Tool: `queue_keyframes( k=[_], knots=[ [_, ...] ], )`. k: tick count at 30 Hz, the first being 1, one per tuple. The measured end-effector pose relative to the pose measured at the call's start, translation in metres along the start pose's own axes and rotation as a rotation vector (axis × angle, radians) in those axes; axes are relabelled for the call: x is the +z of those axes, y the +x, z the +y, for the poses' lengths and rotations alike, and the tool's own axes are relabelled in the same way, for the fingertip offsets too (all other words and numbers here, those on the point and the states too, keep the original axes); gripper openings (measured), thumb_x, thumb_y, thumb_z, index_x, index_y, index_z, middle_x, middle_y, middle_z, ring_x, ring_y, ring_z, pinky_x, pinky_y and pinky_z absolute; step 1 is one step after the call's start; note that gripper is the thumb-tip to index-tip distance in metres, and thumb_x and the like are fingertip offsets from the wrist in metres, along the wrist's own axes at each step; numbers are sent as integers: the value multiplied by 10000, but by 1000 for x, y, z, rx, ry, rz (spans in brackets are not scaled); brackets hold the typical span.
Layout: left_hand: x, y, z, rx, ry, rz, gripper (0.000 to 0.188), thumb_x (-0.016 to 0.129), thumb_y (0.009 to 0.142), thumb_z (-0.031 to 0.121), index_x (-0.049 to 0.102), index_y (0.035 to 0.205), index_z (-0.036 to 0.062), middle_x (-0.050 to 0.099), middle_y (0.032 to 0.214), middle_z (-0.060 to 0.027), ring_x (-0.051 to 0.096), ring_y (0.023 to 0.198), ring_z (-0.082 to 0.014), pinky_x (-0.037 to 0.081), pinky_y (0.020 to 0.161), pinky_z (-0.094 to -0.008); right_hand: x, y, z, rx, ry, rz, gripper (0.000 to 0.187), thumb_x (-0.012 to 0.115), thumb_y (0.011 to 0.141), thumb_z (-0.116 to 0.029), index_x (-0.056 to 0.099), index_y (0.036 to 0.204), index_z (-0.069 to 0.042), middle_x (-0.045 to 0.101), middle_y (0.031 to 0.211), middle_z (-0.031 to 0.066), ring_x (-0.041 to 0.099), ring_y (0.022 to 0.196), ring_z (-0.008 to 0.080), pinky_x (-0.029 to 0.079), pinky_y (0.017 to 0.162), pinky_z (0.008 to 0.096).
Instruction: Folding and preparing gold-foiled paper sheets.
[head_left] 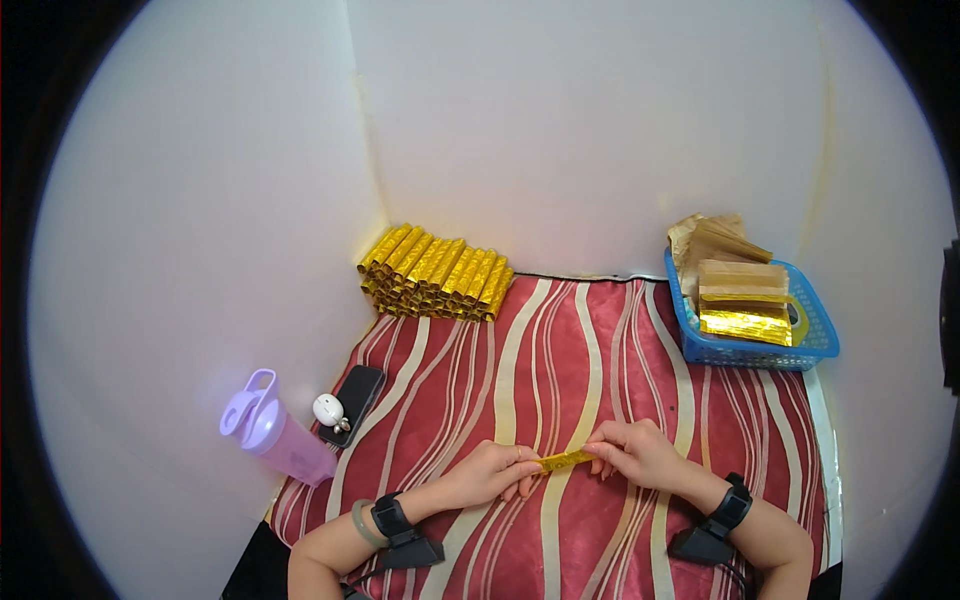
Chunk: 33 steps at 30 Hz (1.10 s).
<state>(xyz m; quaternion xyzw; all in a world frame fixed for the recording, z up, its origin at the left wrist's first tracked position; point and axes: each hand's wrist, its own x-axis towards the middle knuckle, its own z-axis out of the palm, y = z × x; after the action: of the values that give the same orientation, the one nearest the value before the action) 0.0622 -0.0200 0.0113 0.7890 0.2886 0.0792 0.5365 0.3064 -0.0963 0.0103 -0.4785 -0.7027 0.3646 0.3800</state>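
Note:
Between my two hands, low in the middle of the head view, is a narrow strip of gold foil paper, held just above the striped cloth. My left hand pinches its left end, and the fingers of my right hand close on its right end. Whether the strip is folded or rolled cannot be made out. A stack of gold foil paper rolls lies at the far left against the wall. At the far right, a blue plastic basket holds gold foil sheets and brown paper.
Red cloth with pale wavy stripes covers the table. To the left stands a tilted purple shaker bottle, beside a dark phone with a white earbud case on it. A yellow tape roll sits in the basket. White walls surround the table.

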Motion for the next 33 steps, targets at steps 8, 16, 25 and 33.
queue_keyframes(
  k=[8, 16, 25, 33],
  knots=[
    [1, -1, 1, 1, -30, -50, 256, 509, 992, 154, 655, 1103, -25, 667, 713, -35, 524, 527, -39, 426, 503, -189, -3, 1, -9, 122, 45, -296, 280, 517, 984, -194, 641, 1183, -42, 657, 677, 47, 633, 570, 102, 505, 548, 246],
    [-3, 1, -20, -15, -279, 83, 293, 467, 1002, 111, 572, 1230, -40, 691, 893, -76, 589, 653, -63, 498, 636, -187, -17, 4, 16, 277, 405, -185, 277, 487, 1003, -160, 603, 1219, -29, 630, 709, 25, 554, 562, 58, 455, 531, 191],
    [-1, -2, -18, -3, -224, 186, 276, 453, 994, 96, 589, 1175, -62, 699, 881, -102, 642, 715, -109, 523, 690, -223, -18, 4, 16, 212, 354, -163, 271, 474, 1007, -138, 613, 1213, -31, 618, 696, 22, 562, 573, 55, 454, 528, 199],
    [0, 2, -3, -109, -520, -181, 272, 541, 968, 127, 580, 1181, -38, 685, 948, -87, 646, 799, -122, 512, 736, -238, -4, 2, -4, 141, 164, -358, 275, 534, 980, -197, 627, 1189, -45, 642, 726, 45, 598, 591, 89, 498, 581, 236]
  ],
)
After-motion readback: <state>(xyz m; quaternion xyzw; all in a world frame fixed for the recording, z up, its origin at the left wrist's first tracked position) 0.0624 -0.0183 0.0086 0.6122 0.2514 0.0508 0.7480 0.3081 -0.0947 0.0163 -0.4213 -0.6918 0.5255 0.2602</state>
